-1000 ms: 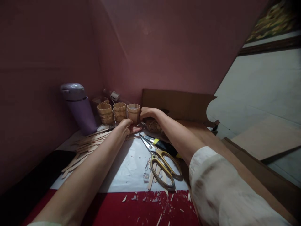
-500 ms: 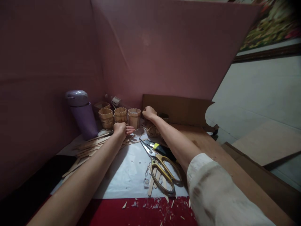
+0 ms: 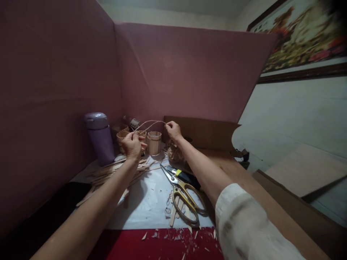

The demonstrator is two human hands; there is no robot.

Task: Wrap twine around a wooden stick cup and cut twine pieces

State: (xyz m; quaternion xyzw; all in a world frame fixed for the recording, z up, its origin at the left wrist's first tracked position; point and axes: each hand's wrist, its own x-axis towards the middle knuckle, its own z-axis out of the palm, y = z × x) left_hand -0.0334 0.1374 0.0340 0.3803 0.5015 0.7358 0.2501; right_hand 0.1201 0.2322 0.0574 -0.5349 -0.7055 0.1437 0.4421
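Observation:
A length of jute twine (image 3: 150, 124) arches in the air between both hands. My left hand (image 3: 132, 145) pinches one end of it, raised in front of small cups (image 3: 154, 142) built from wooden sticks. My right hand (image 3: 172, 130) pinches the other end, above the ball of twine (image 3: 175, 154) that sits on the work surface. Both hands are closed on the strand.
A purple flask (image 3: 99, 138) stands at the left by the pink partition. Loose wooden sticks (image 3: 114, 169) lie under my left forearm. Gold-handled scissors (image 3: 182, 191) and a yellow-black cutter (image 3: 184, 174) lie on the white sheet (image 3: 148, 202). Brown cardboard (image 3: 206, 133) leans behind.
Both hands rose from the surface near the cups and drew a strand of twine up between them. The camera tilted upward.

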